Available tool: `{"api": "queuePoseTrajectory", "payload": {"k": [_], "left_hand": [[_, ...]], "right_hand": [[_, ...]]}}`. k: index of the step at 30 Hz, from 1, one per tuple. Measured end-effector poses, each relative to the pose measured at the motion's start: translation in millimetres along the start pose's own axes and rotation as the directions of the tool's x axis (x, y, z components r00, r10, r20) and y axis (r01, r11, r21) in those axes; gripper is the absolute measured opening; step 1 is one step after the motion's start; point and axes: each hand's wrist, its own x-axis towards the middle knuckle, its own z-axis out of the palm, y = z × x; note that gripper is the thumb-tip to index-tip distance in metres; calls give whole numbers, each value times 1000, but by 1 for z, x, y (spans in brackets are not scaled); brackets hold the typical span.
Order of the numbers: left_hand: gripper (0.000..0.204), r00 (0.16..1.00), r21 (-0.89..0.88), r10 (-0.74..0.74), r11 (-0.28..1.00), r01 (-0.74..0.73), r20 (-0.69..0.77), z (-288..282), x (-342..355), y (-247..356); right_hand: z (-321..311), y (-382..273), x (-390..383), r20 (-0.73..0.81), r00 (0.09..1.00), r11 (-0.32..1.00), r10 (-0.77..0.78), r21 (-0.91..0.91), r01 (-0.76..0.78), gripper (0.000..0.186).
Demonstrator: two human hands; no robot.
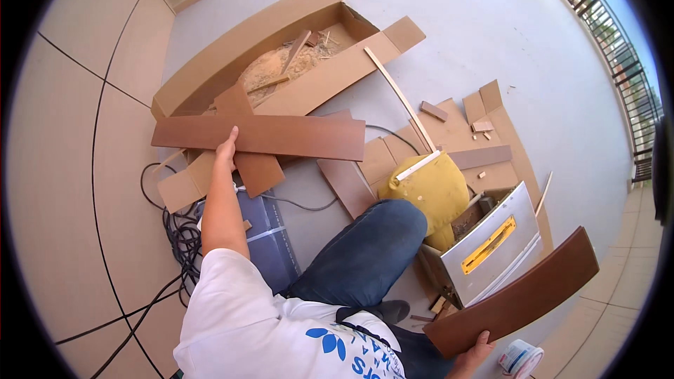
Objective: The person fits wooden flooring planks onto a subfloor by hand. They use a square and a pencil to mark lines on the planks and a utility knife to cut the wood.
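In the head view, the left hand (226,150) grips the long plank (295,136) by its near edge, thumb on top, a little left of its middle. The right hand (476,355) is closed on the near edge of the short plank (516,295), low at the right. The fingers under both are hidden.

Both planks look stiff and fairly light, with a smooth face that may slip a little. The long one would probably balance best held near mid-length, or by both ends.

A crossing board (258,174) shows beneath the long plank, before the carton (330,77) of sawdust (281,60); whether they touch, I cannot tell. The person's knee (400,221) and a yellow sack (439,193) sit between the planks. The short plank overlaps the metal machine (489,245) in view, with a white tub (519,358) near the right hand. Coiled cable (184,238) lies beside a blue-grey case (261,238).
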Motion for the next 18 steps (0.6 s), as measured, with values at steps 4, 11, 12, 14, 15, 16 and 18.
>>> {"api": "queuePoseTrajectory", "payload": {"k": [4, 11, 12, 14, 15, 16, 18], "left_hand": [[98, 981, -25, 124, 991, -129, -152, -20, 53, 21], [84, 996, -236, 62, 971, -44, 69, 10, 18, -5], [82, 991, -244, 78, 968, -50, 108, 4, 12, -1], [78, 979, -227, 140, 968, -105, 145, 3, -6, 3], [82, 965, -245, 188, 959, -142, 180, 4, -18, 0], [89, 960, -247, 235, 949, -194, 149, 12, -34, -16], [96, 921, -297, 304, 927, -227, 243, 17, -59, 1]], "right_hand": [[12, 7, 4, 37, 999, 984, 12, 176, -18, 69], [-19, 4, 29, -3, 1000, 980, -19, 196, 20, 71], [-19, 4, 38, 22, 1000, 973, -22, 229, 16, 74], [-26, -3, 52, -18, 1000, 963, -14, 269, 18, 76], [-29, -6, 61, 2, 1000, 950, -27, 312, 25, 78], [-36, -11, 71, 15, 999, 941, -46, 336, 38, 81], [-52, -15, 93, -2, 999, 909, -50, 415, 46, 83]]}}
